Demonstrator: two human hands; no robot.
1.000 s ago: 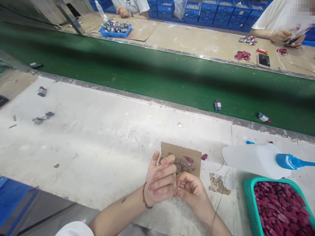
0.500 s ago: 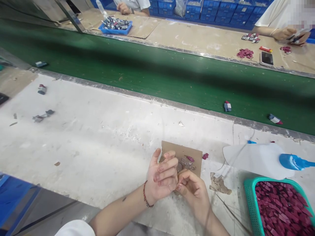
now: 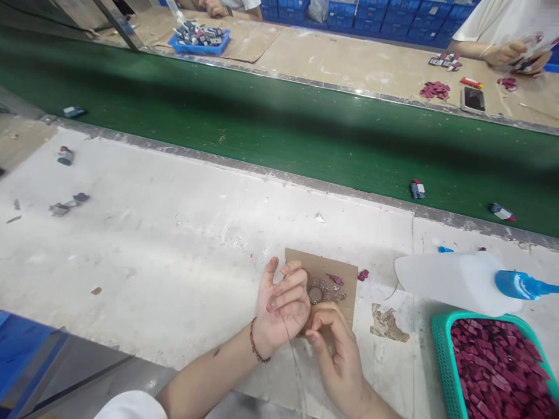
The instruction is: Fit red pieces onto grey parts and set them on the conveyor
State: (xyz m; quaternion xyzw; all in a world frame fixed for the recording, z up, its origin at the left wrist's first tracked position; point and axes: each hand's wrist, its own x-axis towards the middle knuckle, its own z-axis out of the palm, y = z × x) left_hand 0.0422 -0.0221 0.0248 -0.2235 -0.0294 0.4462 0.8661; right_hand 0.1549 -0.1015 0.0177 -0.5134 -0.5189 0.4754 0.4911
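Note:
My left hand [image 3: 283, 311] is turned palm up above the white table, its fingers half curled and apart, with nothing visible in the palm. Close against its outer edge, my right hand [image 3: 335, 343] has thumb and forefinger pinched together; anything between them is too small or hidden to make out. A thin pale strand [image 3: 296, 361] runs down from the left palm between the two wrists. Behind the hands lies a piece of brown cardboard [image 3: 321, 261], partly covered by them. On it are a clear, glossy patch with a round ring [image 3: 315, 294] and a small maroon piece [image 3: 336, 280].
Right of the hands stand a green basket [image 3: 441, 355] of maroon pieces and a lying white bottle [image 3: 441, 282] with a blue cap. A green conveyor belt [image 3: 262, 128] crosses beyond, carrying several small parts. Two people sit across it, near a blue tray [image 3: 201, 48].
The right hand's pinch stays by the left hand's edge while both have shifted slightly left. The ring on the cardboard shows more. Two parts on the belt appear further right.

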